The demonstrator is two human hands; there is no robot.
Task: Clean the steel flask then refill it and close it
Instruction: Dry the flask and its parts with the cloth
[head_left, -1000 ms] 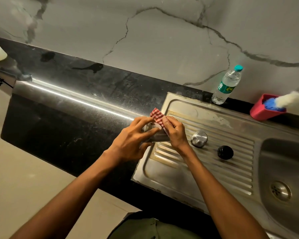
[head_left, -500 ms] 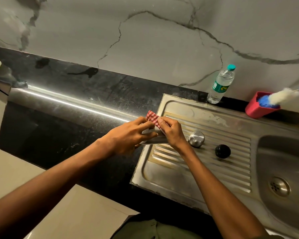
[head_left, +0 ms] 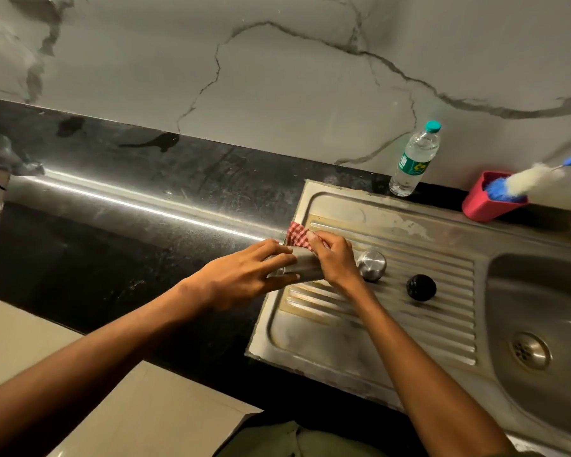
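Flask: we are holding the flask (head_left: 302, 267), dull steel, lying sideways over the drainboard's (head_left: 360, 338) left edge.
Left hand (head_left: 244, 278): we are gripping its body.
Right hand (head_left: 335, 260): we are pinching a checked cloth (head_left: 295, 234) against it.
Cap (head_left: 372, 264): standing just beside.

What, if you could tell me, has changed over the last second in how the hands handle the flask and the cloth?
Little has changed. The left hand still grips the steel flask, and the right hand keeps pressing the checked cloth against it; less of the cloth shows now. The steel cap, black stopper and water bottle stayed put.
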